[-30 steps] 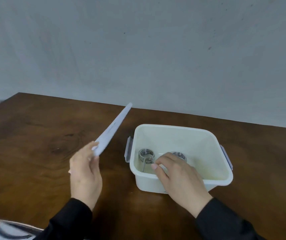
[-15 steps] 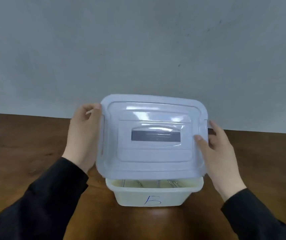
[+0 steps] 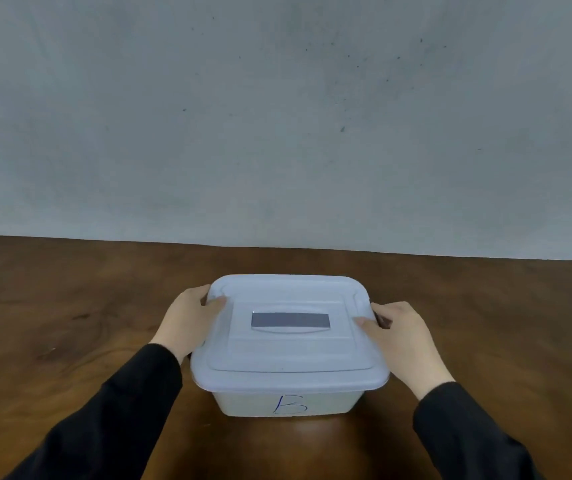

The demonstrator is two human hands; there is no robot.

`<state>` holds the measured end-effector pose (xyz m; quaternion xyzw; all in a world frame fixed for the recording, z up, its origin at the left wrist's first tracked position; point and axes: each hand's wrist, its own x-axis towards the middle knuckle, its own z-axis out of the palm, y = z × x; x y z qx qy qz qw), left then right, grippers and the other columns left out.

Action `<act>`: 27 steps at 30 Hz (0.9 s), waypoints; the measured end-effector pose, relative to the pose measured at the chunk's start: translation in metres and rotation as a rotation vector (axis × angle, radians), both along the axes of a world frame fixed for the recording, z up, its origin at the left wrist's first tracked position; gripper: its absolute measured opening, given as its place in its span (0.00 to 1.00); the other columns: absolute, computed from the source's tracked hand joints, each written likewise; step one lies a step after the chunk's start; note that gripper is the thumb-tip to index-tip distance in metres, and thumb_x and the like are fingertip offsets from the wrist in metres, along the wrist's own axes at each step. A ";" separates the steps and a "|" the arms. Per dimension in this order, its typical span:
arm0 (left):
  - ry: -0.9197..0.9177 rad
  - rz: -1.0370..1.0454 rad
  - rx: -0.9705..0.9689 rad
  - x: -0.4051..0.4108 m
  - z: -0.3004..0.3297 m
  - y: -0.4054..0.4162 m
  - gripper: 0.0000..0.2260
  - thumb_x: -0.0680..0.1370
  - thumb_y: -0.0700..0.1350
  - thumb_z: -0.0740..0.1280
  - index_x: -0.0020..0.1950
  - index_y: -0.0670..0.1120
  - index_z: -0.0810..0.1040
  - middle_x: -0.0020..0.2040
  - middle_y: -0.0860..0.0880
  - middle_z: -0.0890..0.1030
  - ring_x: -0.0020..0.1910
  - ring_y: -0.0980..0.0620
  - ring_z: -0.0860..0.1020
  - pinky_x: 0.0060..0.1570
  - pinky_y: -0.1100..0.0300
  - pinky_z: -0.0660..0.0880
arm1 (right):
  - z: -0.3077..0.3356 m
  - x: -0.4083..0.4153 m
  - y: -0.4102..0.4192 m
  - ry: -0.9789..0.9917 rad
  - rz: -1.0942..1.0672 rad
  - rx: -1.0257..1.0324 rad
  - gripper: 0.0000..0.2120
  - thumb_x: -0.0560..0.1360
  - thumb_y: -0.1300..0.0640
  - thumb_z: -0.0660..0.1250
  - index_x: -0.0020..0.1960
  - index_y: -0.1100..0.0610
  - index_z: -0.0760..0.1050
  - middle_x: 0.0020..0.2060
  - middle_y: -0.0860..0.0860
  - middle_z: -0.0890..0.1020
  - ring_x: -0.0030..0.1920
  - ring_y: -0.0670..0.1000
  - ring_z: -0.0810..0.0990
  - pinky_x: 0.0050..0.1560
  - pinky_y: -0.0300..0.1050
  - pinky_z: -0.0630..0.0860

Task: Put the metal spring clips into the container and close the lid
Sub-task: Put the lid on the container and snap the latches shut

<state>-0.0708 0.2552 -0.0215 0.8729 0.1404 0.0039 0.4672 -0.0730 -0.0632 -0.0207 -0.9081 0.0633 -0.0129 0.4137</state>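
Note:
The white plastic container (image 3: pixel 288 405), marked with a blue letter B on its front wall, stands on the wooden table. Its pale bluish lid (image 3: pixel 288 348), with a grey recessed handle in the middle, lies flat on top of it. My left hand (image 3: pixel 187 323) grips the lid's left edge, thumb on top. On the opposite side, my right hand (image 3: pixel 404 336) holds the right edge the same way. The metal spring clips are hidden under the lid.
The dark brown wooden table (image 3: pixel 69 323) stretches to both sides. A grey wall (image 3: pixel 277 116) rises just behind its far edge.
The lid, held tilted in my left hand a second ago, was then taken in both hands above the container and now lies flat on it. The clips are out of sight.

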 end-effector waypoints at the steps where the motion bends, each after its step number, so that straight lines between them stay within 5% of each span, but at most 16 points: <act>1: 0.017 0.007 -0.026 0.000 -0.002 0.000 0.12 0.84 0.51 0.64 0.58 0.48 0.85 0.48 0.48 0.87 0.48 0.44 0.84 0.39 0.57 0.77 | -0.001 0.001 -0.001 0.005 -0.004 0.016 0.15 0.78 0.48 0.68 0.62 0.52 0.80 0.55 0.46 0.74 0.52 0.49 0.76 0.44 0.39 0.72; 5: 0.066 -0.001 -0.095 -0.005 0.000 0.001 0.18 0.85 0.55 0.61 0.73 0.54 0.77 0.56 0.55 0.84 0.52 0.53 0.82 0.43 0.59 0.78 | -0.005 0.005 -0.003 0.016 -0.025 0.033 0.16 0.79 0.47 0.66 0.64 0.51 0.80 0.60 0.48 0.74 0.54 0.49 0.75 0.51 0.43 0.74; 8: 0.107 -0.012 -0.130 -0.009 0.004 0.002 0.24 0.84 0.55 0.62 0.81 0.55 0.67 0.70 0.51 0.79 0.63 0.48 0.79 0.57 0.54 0.78 | -0.004 0.006 -0.005 0.061 -0.048 0.123 0.19 0.79 0.47 0.66 0.68 0.50 0.76 0.60 0.46 0.73 0.55 0.48 0.73 0.51 0.44 0.73; 11: 0.180 0.044 -0.293 -0.020 -0.001 0.003 0.41 0.79 0.55 0.72 0.86 0.55 0.52 0.82 0.49 0.65 0.74 0.43 0.72 0.65 0.49 0.74 | -0.004 0.006 -0.003 0.183 -0.110 0.292 0.24 0.78 0.46 0.67 0.72 0.49 0.68 0.64 0.48 0.76 0.56 0.51 0.77 0.49 0.46 0.78; 13: 0.229 0.092 -0.388 -0.026 -0.010 0.008 0.44 0.74 0.58 0.77 0.84 0.54 0.57 0.79 0.50 0.71 0.70 0.42 0.77 0.64 0.45 0.77 | -0.005 0.005 -0.002 0.281 -0.137 0.326 0.23 0.77 0.41 0.67 0.69 0.48 0.70 0.61 0.49 0.79 0.53 0.52 0.80 0.46 0.48 0.81; 15: 0.281 0.080 -0.449 -0.028 -0.015 0.011 0.31 0.75 0.58 0.76 0.75 0.49 0.73 0.63 0.47 0.86 0.57 0.43 0.86 0.58 0.42 0.82 | -0.009 0.006 -0.004 0.330 -0.134 0.328 0.20 0.76 0.37 0.65 0.60 0.50 0.77 0.52 0.50 0.85 0.49 0.53 0.84 0.49 0.54 0.83; 18: 0.213 0.027 -0.361 -0.025 -0.013 0.005 0.15 0.81 0.56 0.69 0.64 0.49 0.81 0.51 0.49 0.90 0.49 0.46 0.89 0.54 0.43 0.84 | -0.009 -0.001 -0.007 0.246 -0.039 0.286 0.17 0.79 0.40 0.63 0.58 0.50 0.78 0.48 0.47 0.86 0.48 0.49 0.84 0.44 0.47 0.83; 21: 0.136 -0.009 -0.174 -0.021 -0.012 0.003 0.24 0.77 0.58 0.71 0.69 0.50 0.75 0.55 0.52 0.87 0.50 0.50 0.87 0.49 0.50 0.85 | -0.009 -0.013 -0.007 0.177 0.087 0.341 0.17 0.77 0.43 0.68 0.64 0.43 0.72 0.52 0.41 0.84 0.50 0.45 0.84 0.39 0.37 0.81; 27: 0.097 -0.048 -0.071 -0.021 -0.014 -0.008 0.31 0.85 0.51 0.62 0.85 0.46 0.54 0.72 0.51 0.75 0.55 0.55 0.78 0.48 0.63 0.77 | -0.017 -0.016 -0.002 0.089 0.122 0.265 0.20 0.79 0.45 0.65 0.70 0.40 0.67 0.53 0.40 0.83 0.51 0.44 0.84 0.49 0.46 0.84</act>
